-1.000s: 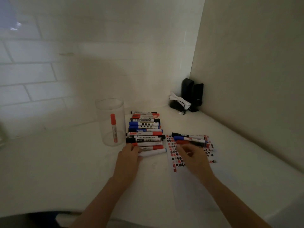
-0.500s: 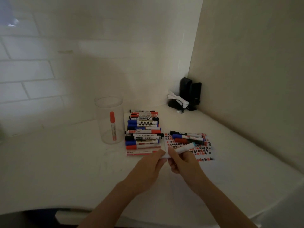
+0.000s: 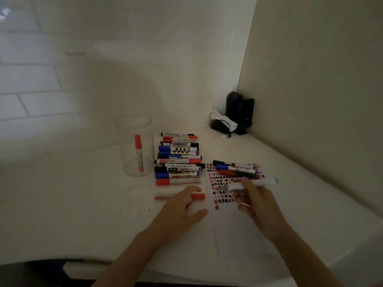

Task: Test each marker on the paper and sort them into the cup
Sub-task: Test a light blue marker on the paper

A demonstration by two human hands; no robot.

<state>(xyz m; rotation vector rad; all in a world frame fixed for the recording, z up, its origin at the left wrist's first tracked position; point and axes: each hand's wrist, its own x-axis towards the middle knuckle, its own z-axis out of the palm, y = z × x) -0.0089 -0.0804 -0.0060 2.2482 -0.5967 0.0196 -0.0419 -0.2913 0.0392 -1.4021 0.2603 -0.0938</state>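
Since half a second ago the hands have parted: the right hand [image 3: 256,200] now grips the uncapped marker [image 3: 251,184] with its tip on the paper [image 3: 232,214], among red and black marks. Left hand [image 3: 182,210] lies on the tabletop [image 3: 83,204] by a red cap [image 3: 198,196] (grip unclear). One red marker [image 3: 138,153] stands in the cup [image 3: 134,145], beside the stack of markers [image 3: 178,160].

One cup [image 3: 134,146], one paper [image 3: 234,204], two hands — markers too stacked to count
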